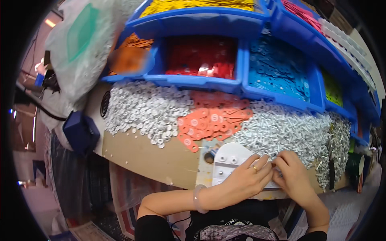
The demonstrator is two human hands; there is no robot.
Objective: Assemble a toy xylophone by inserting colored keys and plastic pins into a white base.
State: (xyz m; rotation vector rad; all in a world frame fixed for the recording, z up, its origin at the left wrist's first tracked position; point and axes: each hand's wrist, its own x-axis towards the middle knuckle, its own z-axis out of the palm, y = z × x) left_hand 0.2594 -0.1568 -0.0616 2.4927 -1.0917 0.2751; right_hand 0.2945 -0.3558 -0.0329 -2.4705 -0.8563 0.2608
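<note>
Both my hands are at a white rounded plate (235, 150) that carries several small round fittings with metal centres. Across its right half lies my left hand (249, 179), fingers curled together, a ring and a pale bangle on it. My right hand (292, 173) meets it at the plate's right side, its fingers bent into a pinch. What is between the fingertips is hidden. Just beyond my hands spreads a heap of small silvery-white screw-like pieces (281, 126). Flat coral tags (213, 118) with holes lie in a pile left of it.
Small white rings (144, 108) are heaped at the left on the brown tabletop (148, 160). Blue bins (193, 82) along the back hold red, blue, orange, yellow and green pieces. A dark blue hexagonal object (81, 132) is at the left edge. A dark cup (356, 166) stands at far right.
</note>
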